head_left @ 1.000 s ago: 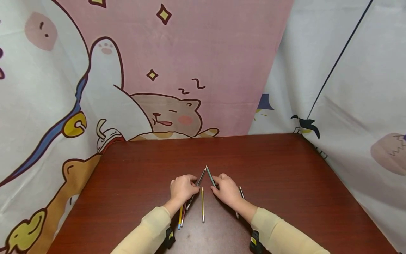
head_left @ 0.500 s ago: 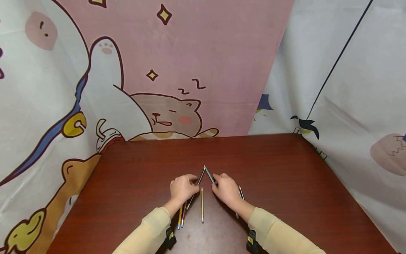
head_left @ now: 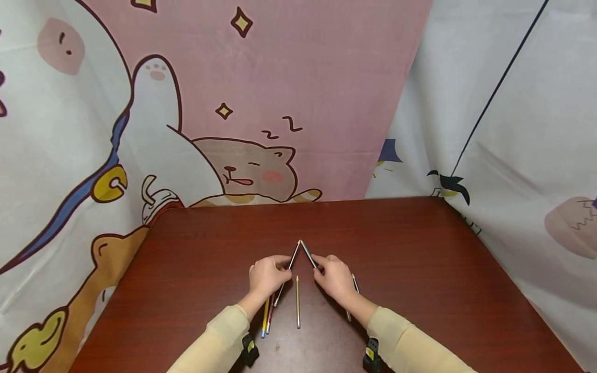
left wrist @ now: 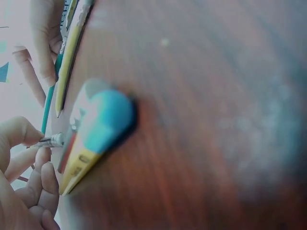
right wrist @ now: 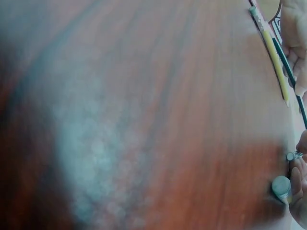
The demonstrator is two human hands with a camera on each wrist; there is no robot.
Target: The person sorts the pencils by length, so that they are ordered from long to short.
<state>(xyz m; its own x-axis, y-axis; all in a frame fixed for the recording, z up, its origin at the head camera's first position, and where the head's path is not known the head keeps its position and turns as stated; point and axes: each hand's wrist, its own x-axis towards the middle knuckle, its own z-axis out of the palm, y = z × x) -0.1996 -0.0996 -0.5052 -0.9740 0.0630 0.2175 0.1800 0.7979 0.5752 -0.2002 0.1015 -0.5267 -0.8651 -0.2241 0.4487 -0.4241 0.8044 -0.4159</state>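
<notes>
Compared with a second ago, the two slanted pencils have been nudged a bit further from the person, and their far tips are now brought together into a neat peak instead of crossing slightly. Both hands have barely shifted otherwise.

So right now, on the dark red table (head_left: 420, 248), the left pencil (head_left: 294, 254) is pinched by the curled fingers of the left hand (head_left: 266, 275), and the right pencil (head_left: 308, 254) is pinched the same way by the right hand (head_left: 333, 277). Both are slanted inward, and the tips are seen touching at the top, roughly mid-table, just ahead of the hands. An upside-down V is formed.

Between the hands, a yellow pencil (head_left: 297, 300) is laid flat, pointing straight away from the person, not touched by either hand. Under the left wrist, a yellow-and-blue pencil (head_left: 265, 318) and a reddish one (head_left: 270, 311) are laid side by side. Another pencil (head_left: 355, 283) is partly hidden under the right hand.

From the left wrist view, a blurry blue-capped end is seen up close, with fingers curled nearby. Cartoon cat curtains (head_left: 233, 129) are hung behind the table.
</notes>
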